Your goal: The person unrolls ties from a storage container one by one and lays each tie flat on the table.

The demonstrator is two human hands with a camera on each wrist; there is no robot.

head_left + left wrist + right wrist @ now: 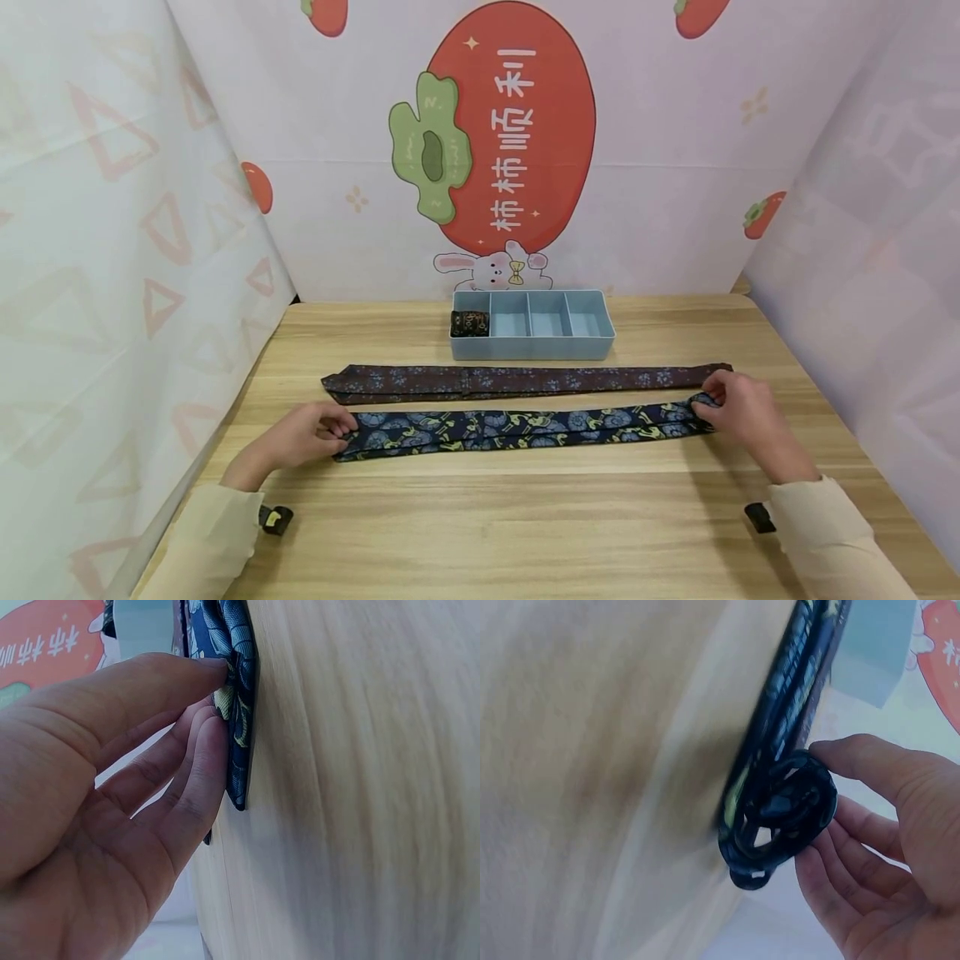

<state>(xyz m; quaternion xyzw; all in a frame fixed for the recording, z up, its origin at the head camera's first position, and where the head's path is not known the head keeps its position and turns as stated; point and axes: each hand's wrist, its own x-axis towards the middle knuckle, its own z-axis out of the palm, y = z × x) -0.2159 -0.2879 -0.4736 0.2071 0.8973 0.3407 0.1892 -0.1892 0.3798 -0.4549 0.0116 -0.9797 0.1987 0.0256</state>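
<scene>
Between side edges of a pale wood-grain surface (495, 533), pinched a navy, yellow-printed fabric necktie (517, 427), flat end in left grip (306, 435), coiled in right grip (750, 412). Risked unrolling if loosened, skewing if tugged. Counted two neckties, including one maroon floral necktie (525, 380); one pale-blue plastic four-compartment tray (532, 349); one dark patterned roll (470, 323).

Tie (517, 428): dark navy fabric with blue-grey spiral motifs and yellow-green figures. It lies stretched lengthwise on the near side of the box (532, 350), apart from it and extending past both box ends. The end beyond the box's right side curls into loose, overlapping loops.
</scene>
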